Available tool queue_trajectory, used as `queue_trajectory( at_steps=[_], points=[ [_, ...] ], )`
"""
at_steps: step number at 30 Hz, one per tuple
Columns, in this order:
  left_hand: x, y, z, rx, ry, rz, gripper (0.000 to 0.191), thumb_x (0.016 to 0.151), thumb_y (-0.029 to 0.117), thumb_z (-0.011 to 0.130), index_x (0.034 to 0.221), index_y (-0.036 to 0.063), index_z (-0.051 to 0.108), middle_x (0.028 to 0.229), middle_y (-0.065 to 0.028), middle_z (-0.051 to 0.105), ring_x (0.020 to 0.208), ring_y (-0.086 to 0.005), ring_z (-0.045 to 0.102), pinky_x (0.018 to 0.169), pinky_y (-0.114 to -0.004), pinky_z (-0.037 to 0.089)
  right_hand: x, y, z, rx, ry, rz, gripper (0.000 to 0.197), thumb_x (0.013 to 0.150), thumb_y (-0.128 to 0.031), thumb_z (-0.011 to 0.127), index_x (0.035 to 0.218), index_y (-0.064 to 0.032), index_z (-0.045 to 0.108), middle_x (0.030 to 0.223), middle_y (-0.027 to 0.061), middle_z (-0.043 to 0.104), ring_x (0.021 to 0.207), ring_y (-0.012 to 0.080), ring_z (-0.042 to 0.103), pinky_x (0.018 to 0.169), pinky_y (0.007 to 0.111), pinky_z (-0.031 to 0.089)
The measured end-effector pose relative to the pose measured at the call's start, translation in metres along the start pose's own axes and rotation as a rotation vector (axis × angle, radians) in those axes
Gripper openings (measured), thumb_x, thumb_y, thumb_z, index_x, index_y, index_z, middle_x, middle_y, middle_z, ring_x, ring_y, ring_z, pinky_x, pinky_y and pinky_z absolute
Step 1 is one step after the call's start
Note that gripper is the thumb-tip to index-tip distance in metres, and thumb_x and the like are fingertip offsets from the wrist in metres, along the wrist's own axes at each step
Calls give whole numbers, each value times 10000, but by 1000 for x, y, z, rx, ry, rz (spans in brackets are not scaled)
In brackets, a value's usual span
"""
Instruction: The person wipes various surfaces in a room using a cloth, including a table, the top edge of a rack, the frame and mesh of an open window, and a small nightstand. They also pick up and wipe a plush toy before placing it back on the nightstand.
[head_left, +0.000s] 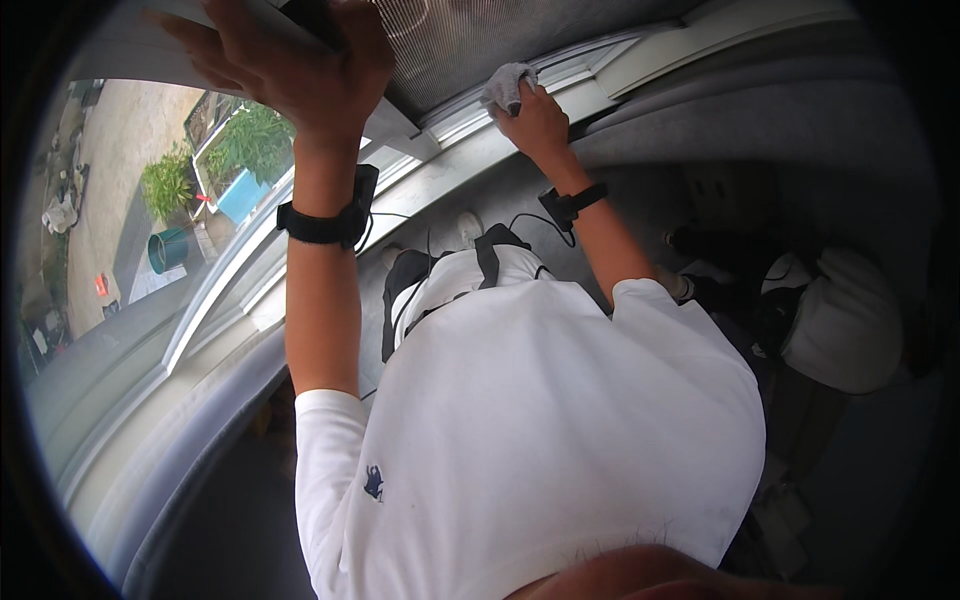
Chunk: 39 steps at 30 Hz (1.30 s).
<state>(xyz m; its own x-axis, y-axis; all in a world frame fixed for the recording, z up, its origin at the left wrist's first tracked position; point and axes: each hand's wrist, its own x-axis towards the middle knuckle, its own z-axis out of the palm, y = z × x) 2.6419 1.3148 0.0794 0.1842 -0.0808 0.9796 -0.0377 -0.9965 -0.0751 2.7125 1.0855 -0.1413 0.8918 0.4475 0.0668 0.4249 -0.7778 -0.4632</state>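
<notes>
My right hand (541, 127) grips a crumpled grey cloth (507, 84) against the white window frame (465, 124), below the mesh window screen (480, 45). My left hand (319, 79) is raised at the upper left in front of the window, its fingers spread. Beyond its palm, a pale frame part and a dark piece (313, 21) show at the picture's top edge. Whether the left hand grips either of them is unclear. Each wrist carries a black strap (319, 225) with a small box and a thin cable.
A grey curtain (750, 112) hangs right of the window. Through the glass appear a teal bucket (167, 250), green plants (166, 184) and paved ground. Another person in a white top (847, 322) is at the dim right side. A cable runs past my waist.
</notes>
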Motion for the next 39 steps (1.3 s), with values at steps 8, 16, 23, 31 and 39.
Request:
queue_trajectory(
  at_steps=[8, 16, 23, 31, 39],
  points=[
    [1, 0, 1, -8, 22, 20, 989, 814, 502, 629, 1520, 36, 116, 1508, -271, 215, 1423, -501, 78, 1114, -653, 53, 21, 35, -21, 47, -72, 70, 530, 748, -399, 726, 1211, -156, 637, 1041, 146, 669, 979, 353, 647, 791, 456, 534],
    [-1, 1, 4, -51, 13, 36, 950, 792, 406, 619, 1518, 26, 139, 1509, -280, 210, 1424, -499, 81, 1114, -652, 53, 92, 114, -59, -248, 58, 53, 348, 752, -336, 739, 1025, -120, 726, 1012, 133, 679, 972, 352, 644, 791, 521, 512],
    [-1, 3, 5, -33, 25, 18, 947, 805, 442, 597, 1519, 27, 133, 1504, -279, 220, 1423, -501, 90, 1114, -653, 56, 65, 81, -31, -401, 93, -149, 269, 694, -269, 769, 897, -99, 724, 1024, 105, 616, 997, 311, 606, 794, 537, 490],
    [-1, 2, 4, -24, -1, 8, 977, 789, 429, 604, 1523, 36, 91, 1494, -286, 218, 1421, -511, 64, 1107, -667, 31, 7, -3, 0, -137, -2, -179, 406, 752, -337, 697, 1089, -111, 680, 1026, 131, 625, 986, 334, 615, 806, 481, 513],
    [2, 5, 12, 160, 109, -55, 803, 692, -60, 501, 1457, -24, 258, 1482, -243, 357, 1416, -459, 199, 1156, -579, 149, 54, 72, -57, -189, 21, 56, 460, 691, -355, 818, 938, 2, 665, 917, 177, 682, 922, 362, 666, 766, 472, 551]
  ],
)
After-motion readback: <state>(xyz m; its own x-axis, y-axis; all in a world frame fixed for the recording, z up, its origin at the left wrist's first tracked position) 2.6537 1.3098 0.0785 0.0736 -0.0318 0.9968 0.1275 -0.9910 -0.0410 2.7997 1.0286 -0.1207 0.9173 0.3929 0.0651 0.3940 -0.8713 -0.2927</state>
